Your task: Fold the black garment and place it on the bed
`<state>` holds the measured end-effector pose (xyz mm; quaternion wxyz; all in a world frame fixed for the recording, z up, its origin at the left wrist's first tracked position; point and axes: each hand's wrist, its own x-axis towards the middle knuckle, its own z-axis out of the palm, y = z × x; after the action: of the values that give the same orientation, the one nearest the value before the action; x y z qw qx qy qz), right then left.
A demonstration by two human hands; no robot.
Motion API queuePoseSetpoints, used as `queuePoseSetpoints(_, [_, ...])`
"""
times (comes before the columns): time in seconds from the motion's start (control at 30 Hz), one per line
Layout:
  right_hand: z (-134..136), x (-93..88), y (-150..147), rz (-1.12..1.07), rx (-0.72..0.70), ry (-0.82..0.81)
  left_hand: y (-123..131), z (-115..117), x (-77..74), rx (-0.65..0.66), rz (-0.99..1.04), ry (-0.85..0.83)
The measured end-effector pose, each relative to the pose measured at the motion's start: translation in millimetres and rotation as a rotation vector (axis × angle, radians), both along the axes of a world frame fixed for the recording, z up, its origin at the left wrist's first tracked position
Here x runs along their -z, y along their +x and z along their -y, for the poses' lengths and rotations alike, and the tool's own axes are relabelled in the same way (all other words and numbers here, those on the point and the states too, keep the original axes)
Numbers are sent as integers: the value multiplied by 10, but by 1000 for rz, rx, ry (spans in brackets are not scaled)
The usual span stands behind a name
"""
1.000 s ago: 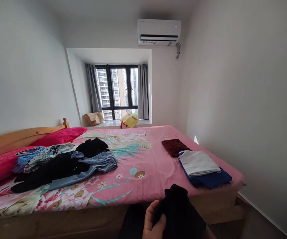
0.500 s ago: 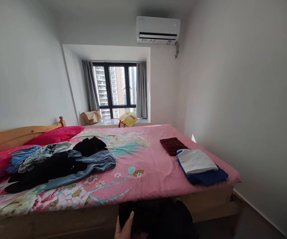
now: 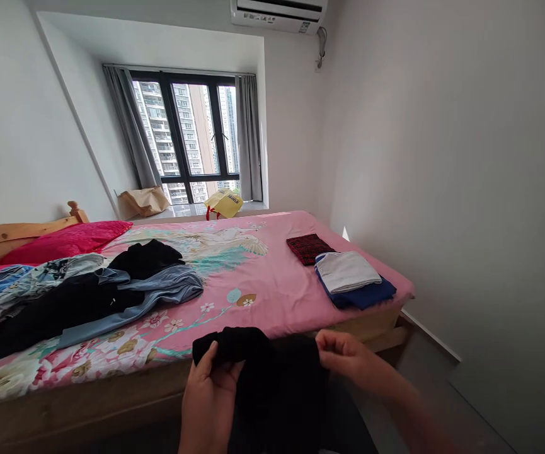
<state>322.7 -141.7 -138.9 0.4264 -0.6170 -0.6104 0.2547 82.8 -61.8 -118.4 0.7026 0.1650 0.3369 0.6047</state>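
A black garment (image 3: 279, 384) hangs between my two hands in front of the bed's near edge; its exact kind does not show. My left hand (image 3: 210, 391) is closed on its left part, thumb on top and fingers behind the cloth. With a pinch, my right hand (image 3: 348, 356) holds its upper right edge. Beyond, on the bed, a folded white garment (image 3: 350, 272) lies on a folded blue garment (image 3: 364, 296). A folded dark red checked cloth (image 3: 309, 248) is just behind them. Towards the left lies a loose heap of clothes (image 3: 159, 290), black, blue and patterned.
The bed (image 3: 263, 287) has a pink flowered sheet and a wooden headboard (image 3: 21, 233) at left. Red pillows (image 3: 71, 243) lie beside the headboard. A brown paper bag (image 3: 147, 202) and a yellow bag (image 3: 225, 203) rest on the window sill. A white wall (image 3: 465, 189) stands at right.
The black garment has come up higher and is now spread between both hands. My right hand has come into view, gripping its edge. The view has tilted downward and shifted.
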Motion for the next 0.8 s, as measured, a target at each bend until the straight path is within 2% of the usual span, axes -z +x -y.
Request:
queuePoseSetpoints(0.03, [-16,-16,130,-143,31,24,-26,-50,-3,-13,15,-36])
queuePoseSetpoints(0.07, [-32,-27,266,-286,121,66,-65,-104,8,-27,10,-61])
queuePoseSetpoints(0.13, [-35,-26,527,-492,437,190,-162,-214,56,-55,-11,-91])
queuePoseSetpoints(0.2, [28,19,733,-589,714,286,-248,-305,103,-70,-14,-93])
queuePoseSetpoints(0.27, [164,111,850,-585,817,304,-300,-356,109,-81,-13,-86])
queuePoseSetpoints(0.3, [252,172,874,-531,771,254,-312,-362,93,-77,-20,-69])
queuePoseSetpoints(0.33, [346,239,877,-451,661,157,-319,-355,66,-67,-38,-51])
queuePoseSetpoints(0.4, [527,369,833,-211,359,-126,-326,-312,-7,2,-108,-20])
queuePoseSetpoints(0.43, [600,418,791,-75,239,-261,-328,-280,-46,73,-155,-6])
queuePoseSetpoints(0.5, [690,447,675,124,147,-394,-333,-202,-112,272,-255,13])
queuePoseSetpoints(0.57, [701,364,520,168,171,-346,-332,-114,-158,461,-332,19])
queuePoseSetpoints(0.63, [642,195,332,78,160,-222,-324,-15,-187,581,-369,14])
queuePoseSetpoints(0.73, [456,-56,27,-40,80,-81,-333,160,-198,623,-413,21])
queuePoseSetpoints(0.8, [289,-125,-154,-58,11,-28,-384,294,-183,573,-544,38])
